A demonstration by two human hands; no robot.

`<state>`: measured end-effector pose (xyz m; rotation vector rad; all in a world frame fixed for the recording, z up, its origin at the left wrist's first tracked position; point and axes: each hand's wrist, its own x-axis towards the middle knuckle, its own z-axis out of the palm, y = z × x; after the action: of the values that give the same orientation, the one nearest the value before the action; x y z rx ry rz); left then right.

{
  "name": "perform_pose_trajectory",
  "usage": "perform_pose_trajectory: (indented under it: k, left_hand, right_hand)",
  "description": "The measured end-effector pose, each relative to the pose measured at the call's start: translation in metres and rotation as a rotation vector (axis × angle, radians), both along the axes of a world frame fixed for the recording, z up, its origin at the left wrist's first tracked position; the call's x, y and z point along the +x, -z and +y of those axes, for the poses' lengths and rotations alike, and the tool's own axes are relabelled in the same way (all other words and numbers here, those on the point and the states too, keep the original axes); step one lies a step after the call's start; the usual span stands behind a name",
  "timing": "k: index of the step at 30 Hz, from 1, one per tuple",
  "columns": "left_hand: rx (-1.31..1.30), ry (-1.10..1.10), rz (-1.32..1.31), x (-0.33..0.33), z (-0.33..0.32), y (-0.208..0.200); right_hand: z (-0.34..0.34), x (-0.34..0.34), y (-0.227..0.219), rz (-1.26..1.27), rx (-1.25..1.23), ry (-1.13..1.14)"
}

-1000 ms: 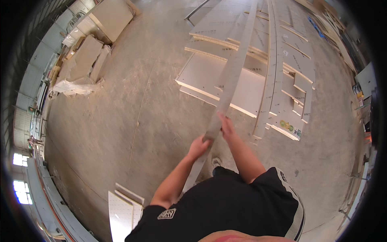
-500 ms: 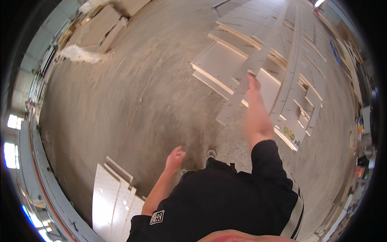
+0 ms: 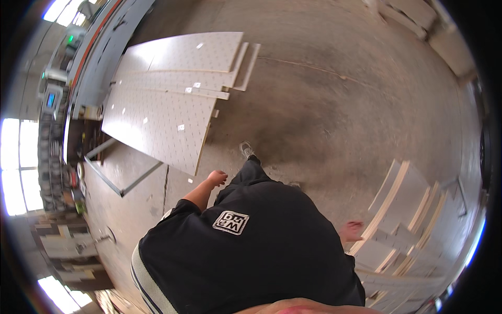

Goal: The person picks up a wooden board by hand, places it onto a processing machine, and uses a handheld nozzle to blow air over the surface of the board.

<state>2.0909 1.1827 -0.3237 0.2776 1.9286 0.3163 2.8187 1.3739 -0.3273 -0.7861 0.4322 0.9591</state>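
Observation:
My left hand [image 3: 217, 178] hangs beside my body with nothing in it, its fingers loosely bent and slightly apart. Nearest to it is the front corner of a stack of white patterned panels [image 3: 162, 123], which it does not touch. Low on the right, my right hand [image 3: 353, 231] is somewhat blurred, holds nothing, and has its fingers spread. Beside it in the picture lie stacked grey-white boards with pale edges [image 3: 389, 196]; whether the fingertips touch them I cannot tell.
A grey metal frame [image 3: 123, 191] sticks out below the white panels. Behind them runs a long machine bed [image 3: 107, 44] with an orange-red stripe, near a control box with a lit screen [image 3: 50, 99]. Brown sheet stacks [image 3: 413, 15] lie far right. Concrete floor [image 3: 293, 115] lies ahead.
My right hand has let go of the long narrow board it was touching. I have turned left, so the white panels now stand ahead on the left and the board stack on the lower right.

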Motion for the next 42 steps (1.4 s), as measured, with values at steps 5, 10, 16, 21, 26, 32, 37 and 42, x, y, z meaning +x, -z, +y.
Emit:
perform_pose_trajectory:
  k: [5, 10, 16, 21, 26, 32, 37, 42]
  left_hand:
    - [0.138, -0.046, -0.078, -0.006, 0.0, 0.017]
    - [0.225, 0.123, 0.129, -0.118, 0.055, 0.022]
    - [0.243, -0.138, 0.108, -0.201, 0.071, 0.02]
    - [0.18, -0.318, 0.061, -0.221, 0.08, 0.021]
    - [0.094, -0.645, -0.048, -0.185, 0.074, 0.023]
    - [0.022, -0.914, -0.084, -0.164, 0.081, -0.001]
    - [0.022, -0.927, -0.192, -0.174, 0.085, 0.003]
    - [0.179, -0.899, -0.232, -0.202, 0.07, 0.036]
  right_hand:
    - [-0.012, -0.056, 0.143, -0.237, -0.557, -1.307]
    - [0.117, -0.314, 0.017, -0.84, -0.692, -1.783]
    - [0.281, -0.559, 0.001, -1.13, -0.451, -2.131]
    - [0.324, -0.769, 0.04, -1.205, -0.118, -2.453]
    - [0.304, -0.917, 0.162, -1.131, -0.161, -2.778]
    - [0.253, -1.026, 0.24, -1.308, -0.552, -2.525]
    - [0.252, -1.04, 0.249, -0.989, -0.654, -2.44]
    - [0.246, -0.982, 0.168, -0.965, -0.2, -2.602]
